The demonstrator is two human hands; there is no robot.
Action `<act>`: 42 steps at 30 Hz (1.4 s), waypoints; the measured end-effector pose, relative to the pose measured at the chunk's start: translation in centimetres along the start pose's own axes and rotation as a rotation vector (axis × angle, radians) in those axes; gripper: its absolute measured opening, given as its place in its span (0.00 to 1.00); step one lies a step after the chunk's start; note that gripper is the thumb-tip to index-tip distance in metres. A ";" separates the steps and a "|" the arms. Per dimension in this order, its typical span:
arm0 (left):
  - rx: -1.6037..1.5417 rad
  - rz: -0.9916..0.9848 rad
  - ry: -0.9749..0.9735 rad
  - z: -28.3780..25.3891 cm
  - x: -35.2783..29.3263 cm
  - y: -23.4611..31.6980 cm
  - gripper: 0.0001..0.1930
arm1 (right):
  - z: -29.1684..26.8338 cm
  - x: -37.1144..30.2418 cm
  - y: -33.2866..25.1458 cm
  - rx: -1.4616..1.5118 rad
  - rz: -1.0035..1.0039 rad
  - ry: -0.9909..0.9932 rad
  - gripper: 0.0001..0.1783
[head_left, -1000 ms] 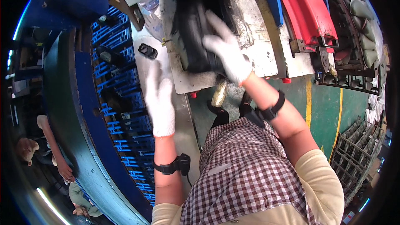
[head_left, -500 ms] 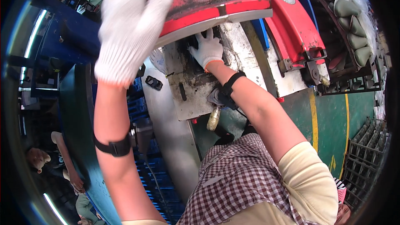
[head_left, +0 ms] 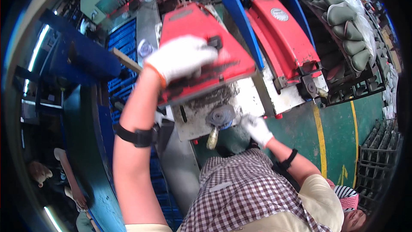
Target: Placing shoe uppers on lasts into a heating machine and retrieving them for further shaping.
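My left hand (head_left: 182, 58), in a white knit glove with an orange cuff, lies over the red hinged cover (head_left: 195, 25) of a machine. Its fingers stretch toward a black catch (head_left: 214, 42) on the cover; whether they touch it I cannot tell. The cover is lowered over a worn metal base plate (head_left: 246, 94). My right hand (head_left: 256, 129), gloved too, is off the plate's near right corner, its fingers blurred. Close by, at the plate's front edge, sits a round grey knob (head_left: 221, 115) with a tape-wrapped handle (head_left: 212, 138).
On the right stands a second red machine (head_left: 279, 30) within a blue housing (head_left: 304, 17). A rack of grey-green shoe-shaped pieces (head_left: 354, 41) lies beyond it. At far left a person (head_left: 64, 172) sits by a green-topped bench (head_left: 81, 133). Wire racks (head_left: 377, 154) stand lower right.
The red cover has come down from raised to low over the plate, my left hand moving with it. My right hand has pulled out from beneath it, toward my body.
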State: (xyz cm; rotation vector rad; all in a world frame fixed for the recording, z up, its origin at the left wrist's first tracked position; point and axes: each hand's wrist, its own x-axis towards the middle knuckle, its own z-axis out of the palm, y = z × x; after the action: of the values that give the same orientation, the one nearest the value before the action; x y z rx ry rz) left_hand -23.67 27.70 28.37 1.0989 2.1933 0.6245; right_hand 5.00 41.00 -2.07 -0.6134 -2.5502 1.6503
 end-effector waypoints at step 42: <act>0.342 -0.125 0.176 19.5 1.7 -7.1 0.29 | -27.5 -0.3 11.4 -0.926 0.017 0.972 0.11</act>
State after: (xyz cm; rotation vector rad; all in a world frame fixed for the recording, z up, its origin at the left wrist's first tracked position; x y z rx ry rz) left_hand -14.89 27.97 9.47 1.0958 2.5663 0.3068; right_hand 15.54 68.82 -0.22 -1.0902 -2.2890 -0.0665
